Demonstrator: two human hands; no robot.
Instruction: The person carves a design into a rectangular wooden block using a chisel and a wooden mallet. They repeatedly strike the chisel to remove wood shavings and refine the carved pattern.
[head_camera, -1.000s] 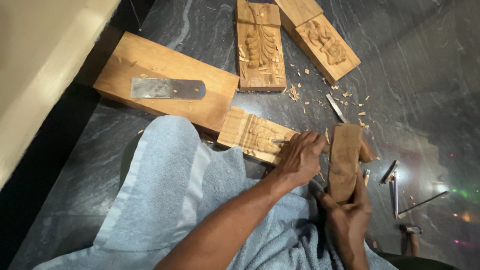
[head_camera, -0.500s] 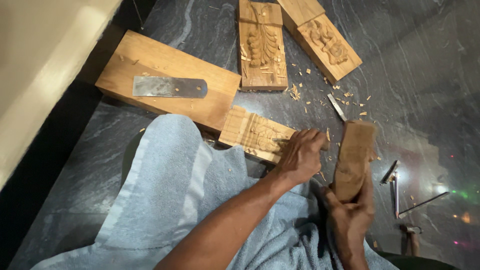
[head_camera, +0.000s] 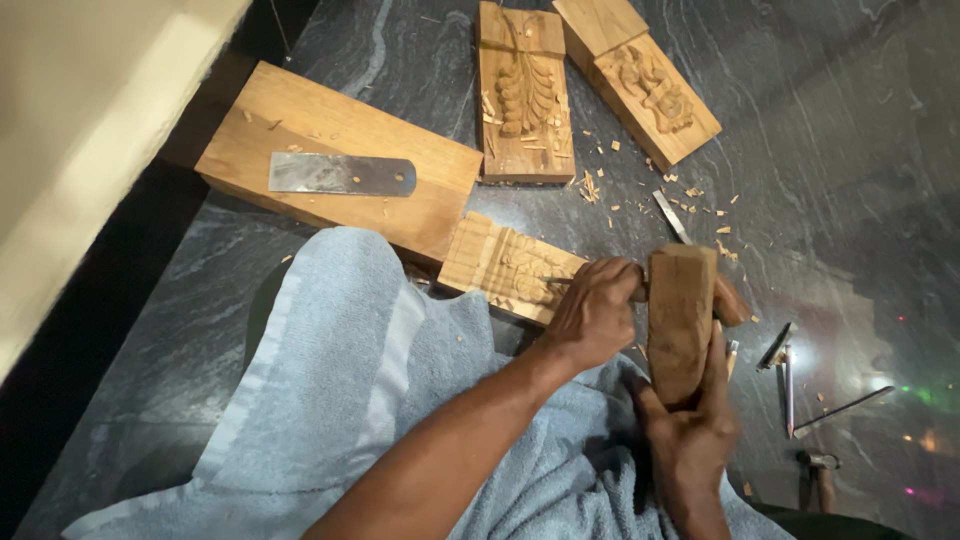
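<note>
While three carved blocks lie about, left fingers grip one chisel, right fingers one mallet.

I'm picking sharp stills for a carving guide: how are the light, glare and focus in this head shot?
Head view: dim, warm light; glare patches on the dark polished stone floor at right, with coloured light spots; the right hand holding the brown wooden mallet block is slightly soft; the left hand and the pale carved wooden panel are sharp.
</note>
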